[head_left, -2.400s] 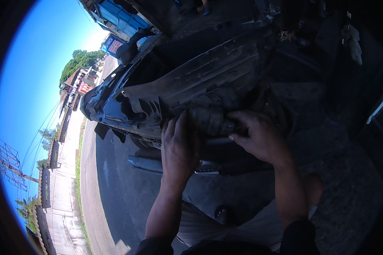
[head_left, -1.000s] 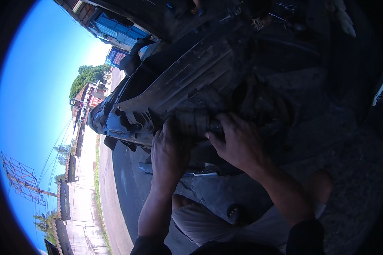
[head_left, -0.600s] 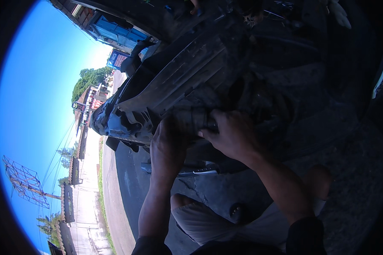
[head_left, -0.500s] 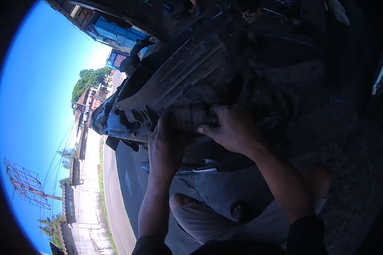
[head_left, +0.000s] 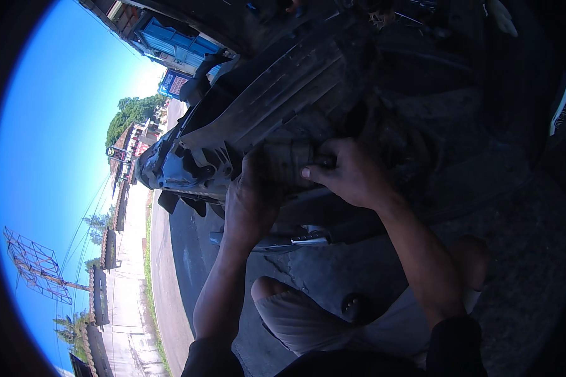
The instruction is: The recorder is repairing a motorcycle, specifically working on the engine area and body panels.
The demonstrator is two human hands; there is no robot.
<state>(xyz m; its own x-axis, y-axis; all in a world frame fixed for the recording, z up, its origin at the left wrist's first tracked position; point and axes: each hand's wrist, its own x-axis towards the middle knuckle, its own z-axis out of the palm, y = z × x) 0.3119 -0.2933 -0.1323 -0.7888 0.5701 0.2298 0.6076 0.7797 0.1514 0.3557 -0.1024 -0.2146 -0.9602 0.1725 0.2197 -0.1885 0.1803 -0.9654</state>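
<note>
Nearest me are the pale grey fabric shorts [head_left: 308, 317]; past them, my right hand [head_left: 353, 174] pinches a small dark stubby piece [head_left: 326, 161] at the right end of a dark boxy part [head_left: 289, 158]. My left hand [head_left: 250, 204] is at its left end, grip untellable in shadow. Beyond lies a long grey ribbed plastic panel [head_left: 264, 113], then a reddish metal lattice tower [head_left: 39, 269].

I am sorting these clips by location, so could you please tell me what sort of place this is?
Probably a roadside workshop: what looks like a scooter with exposed inner parts lies close in shade, a sunlit road runs past at left, and a blue building front stands beyond.
</note>
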